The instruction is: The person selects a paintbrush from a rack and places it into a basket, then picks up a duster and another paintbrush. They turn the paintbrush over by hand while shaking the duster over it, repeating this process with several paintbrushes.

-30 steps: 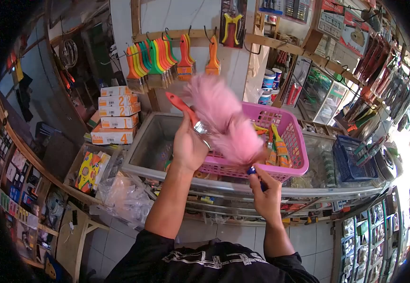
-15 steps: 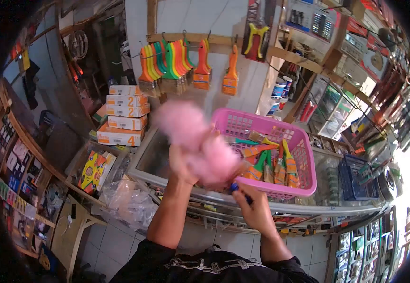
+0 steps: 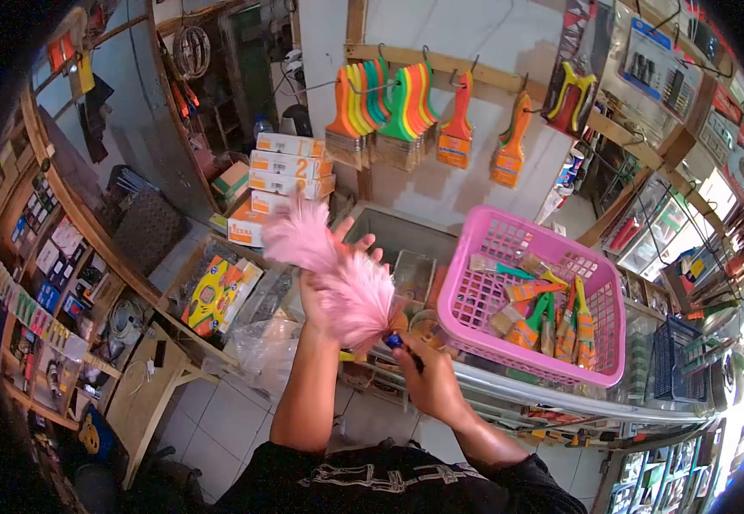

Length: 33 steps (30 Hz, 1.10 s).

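Observation:
A pink feather duster [image 3: 350, 295] is held up in front of me, its fluffy head pointing to the upper left. My right hand [image 3: 430, 377] grips its dark handle, just below a blue collar [image 3: 393, 341]. Behind the feathers is my left hand [image 3: 316, 304], palm against them and fingers spread; the feathers cover part of it. To the right, a pink plastic basket [image 3: 530, 364] stands on the glass counter with several paintbrushes [image 3: 560, 321] in it, their handles orange, green and yellow.
Paintbrushes [image 3: 410, 107] hang from hooks on the wall behind the counter. Stacked white-and-orange boxes [image 3: 290, 167] stand at the back left, with clear plastic bags [image 3: 265, 351] in front. A dark blue basket [image 3: 680, 360] sits at the counter's right end. Wooden shelves [image 3: 55, 283] line the left.
The feather duster was blurred by motion and now shows sharply. My left hand's fingers now show spread beside the feathers. The view has shifted, so the counter and basket appear further right.

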Available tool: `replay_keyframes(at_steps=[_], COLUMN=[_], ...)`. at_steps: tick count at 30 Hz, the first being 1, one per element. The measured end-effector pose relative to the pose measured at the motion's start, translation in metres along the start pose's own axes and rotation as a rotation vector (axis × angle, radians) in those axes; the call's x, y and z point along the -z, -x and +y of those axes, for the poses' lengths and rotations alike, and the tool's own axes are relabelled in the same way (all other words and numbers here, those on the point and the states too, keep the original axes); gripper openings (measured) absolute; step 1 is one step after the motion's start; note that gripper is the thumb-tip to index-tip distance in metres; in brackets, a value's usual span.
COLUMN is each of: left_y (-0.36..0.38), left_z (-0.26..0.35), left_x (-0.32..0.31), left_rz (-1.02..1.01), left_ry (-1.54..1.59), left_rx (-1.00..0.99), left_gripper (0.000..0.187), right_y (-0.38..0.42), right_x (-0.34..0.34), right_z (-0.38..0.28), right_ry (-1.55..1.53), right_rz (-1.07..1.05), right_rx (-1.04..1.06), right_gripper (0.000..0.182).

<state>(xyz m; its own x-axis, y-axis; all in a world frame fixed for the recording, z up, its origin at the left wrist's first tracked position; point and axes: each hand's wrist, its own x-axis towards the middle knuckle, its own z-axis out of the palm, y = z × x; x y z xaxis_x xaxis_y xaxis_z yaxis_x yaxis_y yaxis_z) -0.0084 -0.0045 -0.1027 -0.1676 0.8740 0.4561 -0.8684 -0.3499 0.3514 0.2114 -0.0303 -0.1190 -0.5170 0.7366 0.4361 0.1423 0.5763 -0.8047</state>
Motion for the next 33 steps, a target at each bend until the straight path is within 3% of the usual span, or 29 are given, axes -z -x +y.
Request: replay_keyframes(at_steps=[1,2,4,7,9,10,11,12,13,15,17,18,21,24,25,32,33], left_y=[0.002,0.005,0.002,0.007,0.008,0.003,0.001,0.009,0.010,0.012,0.011,0.005,0.015,0.013,0.010,0.014,0.016], left_z=[0.008,0.014,0.021,0.037,0.046,0.050,0.053,0.060,0.057,0.056,0.054,0.050,0.055,0.058,0.058,0.062,0.063], left_x=[-0.003,-0.008,-0.027,0.032,0.024,0.013,0.009,0.044,0.054,0.061,0.041,0.023,0.069,0.066,0.061,0.061,0.074], left_rz=[0.102,0.245,0.574,0.114,0.358,0.488,0.618,0.298,0.016,0.009,0.499,0.525,-0.034,0.382,0.522,0.412,0.261], left_ry=[-0.026,-0.093,-0.142,-0.111,-0.155,-0.148,-0.141,-0.125,-0.185,-0.115,-0.200,-0.225,-0.020,-0.212,-0.274,-0.192,-0.135], left_rx=[-0.008,0.004,0.003,0.055,-0.016,-0.030,-0.044,0.106,-0.021,-0.006,0.052,0.035,0.104,0.121,0.124,0.154,0.160], left_gripper=[0.061,0.059,0.057,0.059,0.054,0.052,0.051,0.050,0.051,0.051,0.057,0.061,0.062,0.061,0.061,0.057,0.057], right_y=[-0.003,-0.004,-0.011,-0.027,-0.035,-0.034,-0.032,-0.027,-0.026,-0.032,-0.039,-0.037,-0.047,-0.058,-0.059,-0.061,-0.057], right_x=[-0.006,-0.015,-0.023,-0.023,-0.022,-0.031,-0.036,-0.042,-0.045,-0.047,-0.055,-0.062,-0.057,-0.063,-0.063,-0.062,-0.064], right_z=[-0.002,0.004,-0.002,-0.012,-0.015,-0.020,-0.014,-0.004,-0.001,-0.003,0.002,0.014,0.007,0.003,0.001,0.007,0.005], right_ry=[-0.029,-0.061,0.010,0.095,0.061,0.033,0.019,0.006,-0.008,0.024,0.047,0.118,0.108,0.071,0.059,0.070,0.088], right_rz=[0.001,0.031,-0.008,-0.087,-0.068,0.038,-0.007,-0.053,-0.099,-0.105,-0.062,-0.008,-0.177,0.027,-0.015,-0.093,-0.108], right_rx=[0.024,-0.108,-0.084,-0.083,-0.163,-0.198,-0.141,-0.086,-0.034,-0.146,-0.281,-0.097,-0.070,-0.152,-0.144,-0.029,-0.029], right_gripper=[0.027,0.028,0.031,0.032,0.032,0.028,0.028,0.028,0.028,0.029,0.032,0.031,0.031,0.032,0.032,0.032,0.032])
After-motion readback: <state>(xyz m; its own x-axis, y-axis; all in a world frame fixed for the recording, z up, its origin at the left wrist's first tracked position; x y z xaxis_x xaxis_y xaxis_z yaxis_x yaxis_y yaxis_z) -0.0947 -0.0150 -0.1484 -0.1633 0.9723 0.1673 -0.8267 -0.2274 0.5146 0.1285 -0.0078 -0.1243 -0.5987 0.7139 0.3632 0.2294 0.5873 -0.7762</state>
